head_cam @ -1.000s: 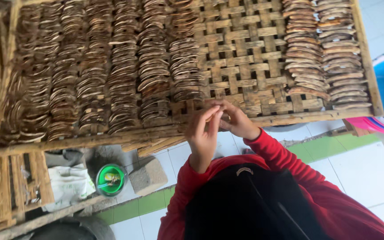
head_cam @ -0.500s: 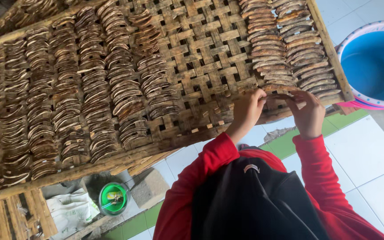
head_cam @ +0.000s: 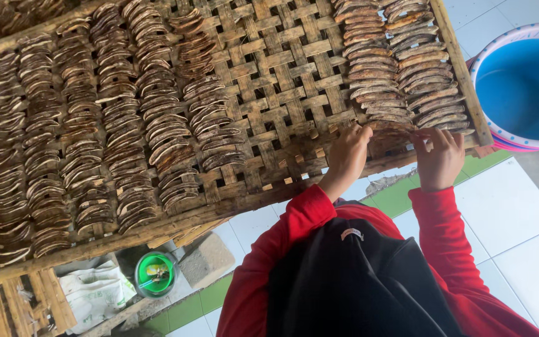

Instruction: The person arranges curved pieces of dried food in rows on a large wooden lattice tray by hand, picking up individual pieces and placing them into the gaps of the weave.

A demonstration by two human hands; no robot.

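Note:
A large woven bamboo tray (head_cam: 282, 68) carries rows of brown dried slices (head_cam: 157, 125), laid overlapping. Two more rows of slices (head_cam: 407, 68) lie at its right end, with bare weave between the two groups. My left hand (head_cam: 347, 153) is at the tray's near edge, fingers curled on the lowest slice of the right-end rows. My right hand (head_cam: 438, 156) is beside it, fingertips pinching the end slice of the outer row. Both sleeves are red, and a black garment (head_cam: 357, 281) covers my front.
A blue plastic basin (head_cam: 519, 87) with a pale rim stands right of the tray on white and green floor tiles. Under the tray's near edge are a round green lid (head_cam: 155, 274), a grey block (head_cam: 204, 259), a white sack (head_cam: 95, 293) and a wooden frame (head_cam: 14, 309).
Both hands have moved right along the tray's near edge, from the bare middle weave to the right-end rows. The blue basin has come further into view.

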